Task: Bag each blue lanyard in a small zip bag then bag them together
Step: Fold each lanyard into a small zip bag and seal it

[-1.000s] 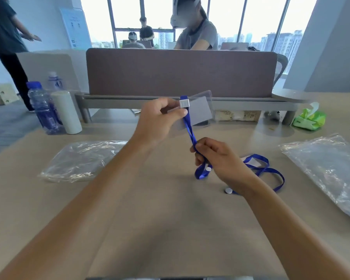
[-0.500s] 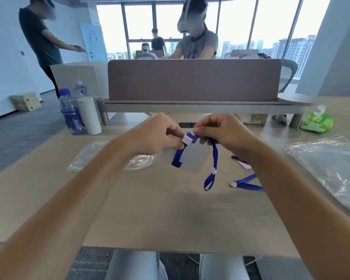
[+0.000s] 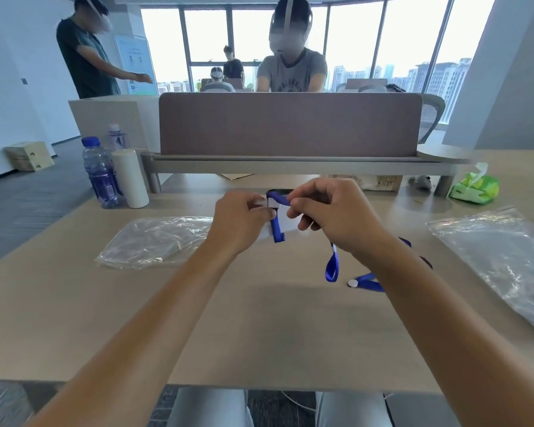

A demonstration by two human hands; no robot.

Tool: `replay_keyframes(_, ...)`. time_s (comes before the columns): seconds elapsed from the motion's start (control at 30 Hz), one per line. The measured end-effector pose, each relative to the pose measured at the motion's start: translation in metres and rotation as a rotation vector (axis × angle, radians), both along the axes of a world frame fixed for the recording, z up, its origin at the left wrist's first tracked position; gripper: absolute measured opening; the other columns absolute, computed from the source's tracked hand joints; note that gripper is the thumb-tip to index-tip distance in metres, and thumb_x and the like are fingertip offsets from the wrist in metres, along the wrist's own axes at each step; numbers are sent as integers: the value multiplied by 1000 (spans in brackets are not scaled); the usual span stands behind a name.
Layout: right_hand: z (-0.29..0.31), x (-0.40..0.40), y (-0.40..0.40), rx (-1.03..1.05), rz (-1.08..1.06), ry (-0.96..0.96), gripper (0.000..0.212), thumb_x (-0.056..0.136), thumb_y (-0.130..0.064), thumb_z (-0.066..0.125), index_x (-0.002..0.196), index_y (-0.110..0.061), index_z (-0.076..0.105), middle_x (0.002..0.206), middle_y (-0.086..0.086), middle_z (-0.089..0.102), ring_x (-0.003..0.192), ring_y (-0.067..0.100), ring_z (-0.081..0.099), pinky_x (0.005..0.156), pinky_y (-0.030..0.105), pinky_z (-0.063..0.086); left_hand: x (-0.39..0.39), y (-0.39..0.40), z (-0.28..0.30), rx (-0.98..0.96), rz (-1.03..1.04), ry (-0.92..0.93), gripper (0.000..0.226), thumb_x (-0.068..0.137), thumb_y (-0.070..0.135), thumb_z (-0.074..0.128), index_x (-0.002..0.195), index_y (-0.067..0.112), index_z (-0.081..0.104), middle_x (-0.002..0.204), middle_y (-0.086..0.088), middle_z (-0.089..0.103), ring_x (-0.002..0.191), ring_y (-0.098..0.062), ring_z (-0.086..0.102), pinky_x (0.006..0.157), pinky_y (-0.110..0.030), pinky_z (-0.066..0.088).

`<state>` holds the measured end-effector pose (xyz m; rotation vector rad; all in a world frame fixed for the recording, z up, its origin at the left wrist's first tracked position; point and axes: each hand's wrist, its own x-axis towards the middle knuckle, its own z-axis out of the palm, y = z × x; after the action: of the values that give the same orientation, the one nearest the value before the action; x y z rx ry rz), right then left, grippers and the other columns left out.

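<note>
My left hand (image 3: pixel 244 220) pinches the white clip end of a blue lanyard (image 3: pixel 277 224) together with a small clear zip bag (image 3: pixel 285 224) above the table. My right hand (image 3: pixel 330 212) pinches the same strap just right of the clip. A loop of the strap (image 3: pixel 332 268) hangs down below my right wrist. A second blue lanyard (image 3: pixel 367 282) with a white button lies on the table, partly hidden by my right forearm.
A pile of clear bags (image 3: pixel 154 241) lies at the left, a large clear bag (image 3: pixel 503 260) at the right. Two water bottles (image 3: pixel 101 174) and a white cylinder (image 3: pixel 130 178) stand back left. A green tissue pack (image 3: pixel 475 186) and a desk divider (image 3: pixel 290 124) are behind.
My right hand came up from the hanging strap to meet the left at the clip. The strap folded into loops, and both hands dropped lower toward the table.
</note>
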<state>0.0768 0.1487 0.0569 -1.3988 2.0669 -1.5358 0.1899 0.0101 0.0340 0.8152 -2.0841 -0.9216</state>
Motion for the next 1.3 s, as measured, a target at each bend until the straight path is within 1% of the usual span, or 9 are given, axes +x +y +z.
replay_keyframes(0.13, -18, 3, 3, -5, -10, -125, 7, 100, -10, 64, 103, -12, 69, 83, -1, 80, 67, 18, 73, 62, 30, 57, -4, -2, -1, 181, 8, 194, 9, 89, 19, 73, 95, 14, 74, 86, 4, 70, 77, -9, 60, 67, -24, 44)
replay_keyframes(0.37, -50, -4, -1, 38, -77, -338, 6, 98, -12, 69, 100, -8, 72, 79, 7, 79, 63, 17, 71, 62, 28, 53, -2, -8, -3, 386, -38, 325, 3, 89, 20, 72, 89, 18, 74, 81, 7, 68, 64, -2, 57, 66, -22, 46)
replay_keyframes(0.53, -58, -9, -4, 68, -46, -425, 8, 97, -14, 70, 99, -9, 77, 84, 10, 79, 72, 20, 75, 75, 33, 61, 5, -20, -4, 445, -149, 337, 4, 88, 18, 72, 89, 19, 75, 84, 7, 67, 79, -13, 57, 74, -31, 44)
replay_keyframes(0.77, -56, -23, -8, 162, 5, -342, 8, 94, -18, 74, 95, -13, 80, 82, 3, 77, 71, 11, 72, 65, 18, 54, 18, -35, -6, 343, -358, 272, 25, 78, 22, 71, 98, 9, 77, 87, -3, 67, 80, -16, 52, 72, -32, 39)
replay_keyframes(0.93, -59, -34, -12, 194, 5, -413, 8, 94, -21, 74, 92, -15, 79, 80, 4, 74, 76, 13, 68, 74, 27, 54, 24, -37, -7, 203, -451, 99, 13, 90, 3, 71, 100, 9, 76, 90, 0, 75, 79, -3, 64, 75, -19, 50)
replay_keyframes(1.03, -56, -41, -10, 226, 57, -467, 14, 97, -18, 70, 105, -15, 80, 93, 8, 78, 82, 13, 71, 74, 26, 56, 23, -36, -9, 81, -492, -31, 12, 89, 4, 72, 95, 13, 76, 92, -2, 77, 83, -9, 67, 83, -25, 53)
replay_keyframes(1.1, -52, -44, -9, 259, 86, -434, 16, 98, -19, 69, 109, -17, 80, 97, 4, 79, 80, 7, 70, 75, 25, 58, 21, -33, -14, 10, -503, -136, 9, 90, 10, 74, 95, 18, 76, 90, 1, 76, 83, -13, 68, 79, -24, 53)
replay_keyframes(1.2, -46, -45, -9, 301, 113, -357, 19, 100, -16, 65, 110, -19, 80, 100, -1, 80, 86, 8, 69, 82, 29, 59, 16, -23, -21, -51, -517, -196, 7, 88, 13, 77, 94, 16, 77, 87, 4, 74, 73, -3, 62, 64, -11, 45)
replay_keyframes(1.3, -42, -44, -8, 353, 128, -270, 21, 101, -14, 63, 109, -20, 81, 102, 1, 79, 87, 10, 68, 74, 25, 58, 12, -17, -26, -99, -502, -227, 7, 88, 16, 78, 88, 22, 74, 85, 8, 71, 68, -2, 59, 60, -9, 41)
